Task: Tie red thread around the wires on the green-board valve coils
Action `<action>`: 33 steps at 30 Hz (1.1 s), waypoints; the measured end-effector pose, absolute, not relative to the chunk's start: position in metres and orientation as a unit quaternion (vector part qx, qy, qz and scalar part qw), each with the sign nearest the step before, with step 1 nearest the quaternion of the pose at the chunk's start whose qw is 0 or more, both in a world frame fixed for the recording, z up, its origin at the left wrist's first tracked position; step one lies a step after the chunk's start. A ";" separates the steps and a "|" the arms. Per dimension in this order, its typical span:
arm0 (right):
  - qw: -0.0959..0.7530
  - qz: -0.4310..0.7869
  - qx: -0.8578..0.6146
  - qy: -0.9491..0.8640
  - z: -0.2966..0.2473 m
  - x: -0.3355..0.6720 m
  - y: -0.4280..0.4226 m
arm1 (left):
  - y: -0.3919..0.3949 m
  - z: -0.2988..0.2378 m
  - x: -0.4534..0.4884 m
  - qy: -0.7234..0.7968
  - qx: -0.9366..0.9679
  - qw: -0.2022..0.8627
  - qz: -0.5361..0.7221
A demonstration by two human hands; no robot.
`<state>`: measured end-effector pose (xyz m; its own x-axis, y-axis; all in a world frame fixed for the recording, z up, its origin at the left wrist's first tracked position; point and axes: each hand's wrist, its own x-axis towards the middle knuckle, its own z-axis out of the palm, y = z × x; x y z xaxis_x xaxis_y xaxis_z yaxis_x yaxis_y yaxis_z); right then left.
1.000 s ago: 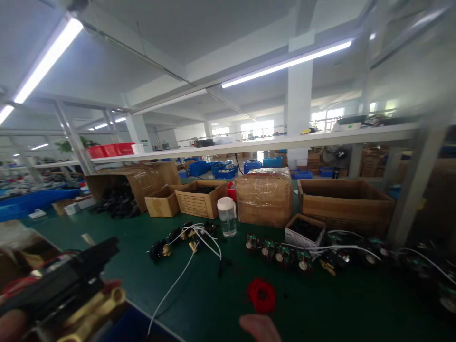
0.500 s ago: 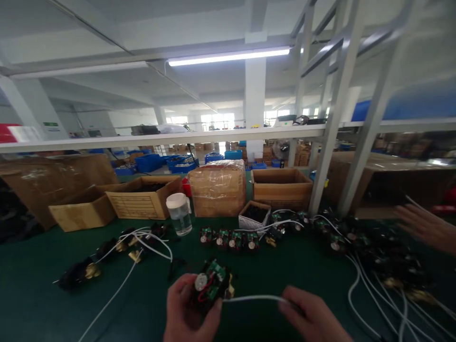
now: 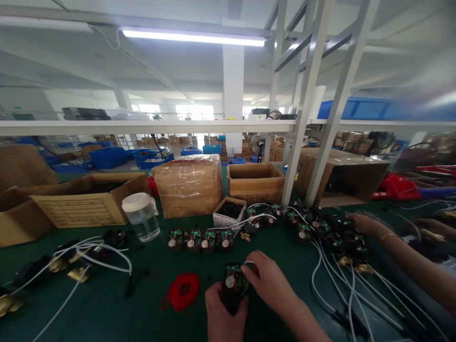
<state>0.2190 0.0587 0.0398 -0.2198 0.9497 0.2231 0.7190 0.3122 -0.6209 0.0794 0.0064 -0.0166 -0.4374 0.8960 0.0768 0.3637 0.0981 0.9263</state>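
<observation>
My left hand (image 3: 225,311) is wrapped round a black housing with a green circuit board (image 3: 234,276), which carries a round pale disc and faces me. At the board's upper right edge, my right hand (image 3: 265,278) pinches a white cable (image 3: 249,262). That cable bends close along the housing's right side, and its far end is hidden. Left of my hands lies a coil of thin red wire (image 3: 183,290). Behind them several similar circuit-board units (image 3: 194,240) stand in a row on the green table.
A water jug (image 3: 141,218) stands left, near open cardboard boxes (image 3: 83,204). A small box of black parts (image 3: 230,211) sits behind the row. Units with white cables (image 3: 342,240) pile up on the right, where a co-worker's hand (image 3: 363,224) reaches in. Metal shelf posts (image 3: 302,104) rise behind.
My view has swung right. My right hand has come in from the cable's stretched-out length to the housing's edge. The red wire coil now shows, and the co-worker's hand has reached the pile.
</observation>
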 end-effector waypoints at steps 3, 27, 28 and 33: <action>0.294 0.254 -0.519 -0.761 0.040 0.217 0.053 | -0.006 -0.022 0.065 0.676 0.525 0.242 0.457; 0.192 -0.031 -0.664 -0.722 0.004 0.247 0.068 | 0.030 0.020 0.046 0.593 0.638 0.332 0.363; 0.209 -0.049 -0.664 -0.716 0.005 0.248 0.066 | 0.030 0.020 0.045 0.592 0.638 0.333 0.361; 0.291 -0.102 -0.616 -0.725 0.017 0.240 0.056 | 0.033 0.019 0.043 0.578 0.655 0.333 0.355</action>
